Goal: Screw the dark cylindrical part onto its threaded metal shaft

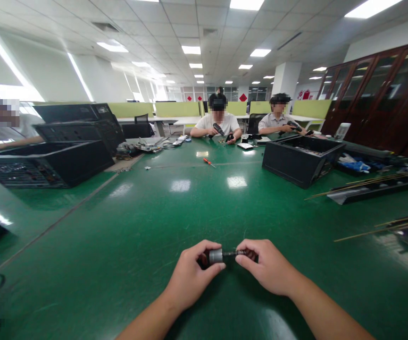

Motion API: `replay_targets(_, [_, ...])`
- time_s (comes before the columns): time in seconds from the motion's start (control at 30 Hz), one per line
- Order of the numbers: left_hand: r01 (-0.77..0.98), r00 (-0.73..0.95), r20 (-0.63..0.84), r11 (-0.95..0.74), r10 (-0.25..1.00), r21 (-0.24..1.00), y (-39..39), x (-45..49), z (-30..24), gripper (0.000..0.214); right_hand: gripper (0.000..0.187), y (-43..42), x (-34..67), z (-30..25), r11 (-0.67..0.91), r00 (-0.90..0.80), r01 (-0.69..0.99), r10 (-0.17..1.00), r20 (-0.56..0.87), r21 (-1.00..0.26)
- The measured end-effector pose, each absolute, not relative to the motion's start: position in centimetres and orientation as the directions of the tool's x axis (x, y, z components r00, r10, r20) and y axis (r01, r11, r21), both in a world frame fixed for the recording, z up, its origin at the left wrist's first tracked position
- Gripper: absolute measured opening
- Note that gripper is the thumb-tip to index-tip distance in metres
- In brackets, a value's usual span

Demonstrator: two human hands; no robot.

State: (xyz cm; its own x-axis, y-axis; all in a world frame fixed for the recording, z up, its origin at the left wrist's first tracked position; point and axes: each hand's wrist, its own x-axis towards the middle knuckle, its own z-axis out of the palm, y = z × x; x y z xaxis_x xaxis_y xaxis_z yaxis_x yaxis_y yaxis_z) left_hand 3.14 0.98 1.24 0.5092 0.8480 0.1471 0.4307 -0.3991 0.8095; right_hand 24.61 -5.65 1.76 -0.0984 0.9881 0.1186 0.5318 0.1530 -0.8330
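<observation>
Low over the green table, my left hand (192,269) is closed round a short silver cylinder (216,256) with a darker part behind it, partly covered by the fingers. A thin dark shaft (229,254) sticks out of the cylinder toward the right. The thumb and fingers of my right hand (265,264) pinch the far end of that shaft. What kind of part it is, I cannot make out. Both hands are close together, the piece lying roughly level between them.
Beyond my hands, a red-handled screwdriver (209,162) lies on the green table (175,212). Black computer cases (295,163) stand right and left. Long thin rods and metal channels (377,189) lie at right. Across the table, two people hold power drills (219,129); another person sits at left.
</observation>
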Motion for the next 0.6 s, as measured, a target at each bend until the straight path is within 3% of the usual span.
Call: replay_targets(0.6, [0.426, 0.507, 0.133, -0.381, 0.852, 0.820, 0.91, 3.17, 1.34, 0.028, 0.014, -5.53, 25.23, 1.87, 0.156, -0.109, 0.547, 0.987, 0.115, -0.823])
